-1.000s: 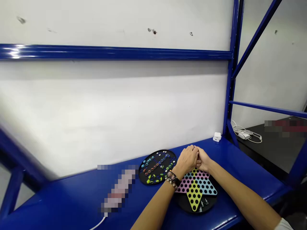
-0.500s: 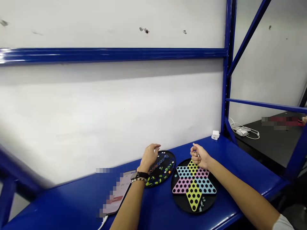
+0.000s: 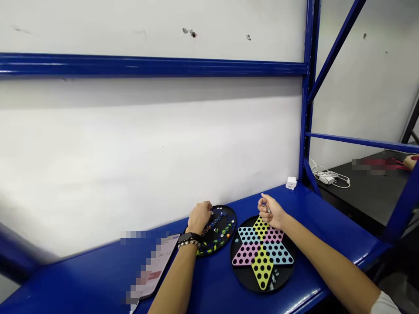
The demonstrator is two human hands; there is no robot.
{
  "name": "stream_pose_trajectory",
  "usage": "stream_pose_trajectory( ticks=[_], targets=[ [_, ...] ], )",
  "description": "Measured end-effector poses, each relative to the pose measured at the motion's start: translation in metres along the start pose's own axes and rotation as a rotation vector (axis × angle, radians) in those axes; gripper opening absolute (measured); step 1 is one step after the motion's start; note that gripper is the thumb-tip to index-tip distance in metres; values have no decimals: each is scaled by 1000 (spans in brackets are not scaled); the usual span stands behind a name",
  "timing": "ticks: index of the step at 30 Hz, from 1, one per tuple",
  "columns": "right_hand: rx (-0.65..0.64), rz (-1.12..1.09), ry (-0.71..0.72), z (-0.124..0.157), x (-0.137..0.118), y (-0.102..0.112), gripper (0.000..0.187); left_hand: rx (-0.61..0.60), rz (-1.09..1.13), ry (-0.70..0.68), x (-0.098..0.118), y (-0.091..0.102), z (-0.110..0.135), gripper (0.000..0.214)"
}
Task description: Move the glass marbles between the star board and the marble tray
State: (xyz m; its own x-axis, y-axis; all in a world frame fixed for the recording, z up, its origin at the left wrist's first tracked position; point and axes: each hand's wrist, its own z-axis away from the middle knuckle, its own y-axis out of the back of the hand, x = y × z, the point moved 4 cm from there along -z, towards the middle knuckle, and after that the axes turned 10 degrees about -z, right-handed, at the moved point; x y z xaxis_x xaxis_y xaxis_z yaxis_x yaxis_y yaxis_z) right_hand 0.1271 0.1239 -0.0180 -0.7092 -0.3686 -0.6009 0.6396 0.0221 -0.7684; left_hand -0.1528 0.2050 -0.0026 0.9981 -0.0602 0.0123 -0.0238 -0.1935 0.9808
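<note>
My left hand [image 3: 199,219] is over the far left part of a round black tray [image 3: 220,224]. Its fingertips close in a pinch on a small white marble [image 3: 211,213] by the rim. Blue, green-yellow, clear and orange marbles [image 3: 225,230] lie scattered in that tray. My right hand [image 3: 272,212] is curled above the far tip of a star-shaped Chinese checkers board [image 3: 262,248]. A whitish marble [image 3: 269,211] shows between its fingers. Under the board is a second black round base [image 3: 242,279], with a few whitish marbles [image 3: 274,279] at its near side.
A phone or tablet [image 3: 155,266], partly pixelated, lies left of the trays. White charger plugs [image 3: 291,182] stand at the back right corner of the blue table [image 3: 209,288]. Blue rack posts [image 3: 306,109] rise at right. Beyond, a black table [image 3: 366,187] holds cables, and another person's hand [image 3: 410,162] shows.
My left hand has lowered onto the tray, and its fingers have come together at a white marble. My right hand stays curled in nearly the same place. The view has shifted slightly.
</note>
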Motion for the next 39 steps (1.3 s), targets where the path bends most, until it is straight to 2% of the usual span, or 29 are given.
stream_pose_trajectory(
  ticks=[7, 10, 12, 14, 16, 18, 21, 23, 27, 31, 36, 39],
  targets=[
    [-20, 15, -3, 1, 1, 0, 37, -10, 35, -5, 2, 0, 4, 27],
    [-19, 13, -12, 2, 1, -1, 37, 24, 69, -26, 7, 11, 5, 29],
    [-21, 4, -19, 2, 2, -1, 37, 70, 101, -60, 21, 27, 8, 31],
    [-32, -7, -27, 1, 3, -1, 37, 122, 163, -131, 48, 47, 18, 30],
    [-48, -21, -28, -1, 5, 0, 38, 169, 337, -306, 89, 67, 37, 27],
    [-45, -31, -16, -1, 6, 0, 40, 140, 377, -532, 137, 79, 64, 23],
    [-10, -31, 18, 2, 5, -2, 48, 128, 161, -701, 189, 77, 98, 14],
    [-3, -40, 35, 6, 5, -4, 51, 172, 37, -693, 201, 69, 107, 14],
    [-69, -62, 30, 8, 8, -11, 51, 197, -40, -627, 189, 51, 97, 15],
    [-95, -59, 15, 1, 15, -10, 42, 204, -13, -610, 173, 49, 87, 15],
    [9, -139, 44, -8, 16, 0, 28, 177, 242, -645, 169, 64, 84, 15],
    [123, -133, 48, -8, 10, 6, 25, 205, 451, -547, 148, 69, 68, 19]
  ],
)
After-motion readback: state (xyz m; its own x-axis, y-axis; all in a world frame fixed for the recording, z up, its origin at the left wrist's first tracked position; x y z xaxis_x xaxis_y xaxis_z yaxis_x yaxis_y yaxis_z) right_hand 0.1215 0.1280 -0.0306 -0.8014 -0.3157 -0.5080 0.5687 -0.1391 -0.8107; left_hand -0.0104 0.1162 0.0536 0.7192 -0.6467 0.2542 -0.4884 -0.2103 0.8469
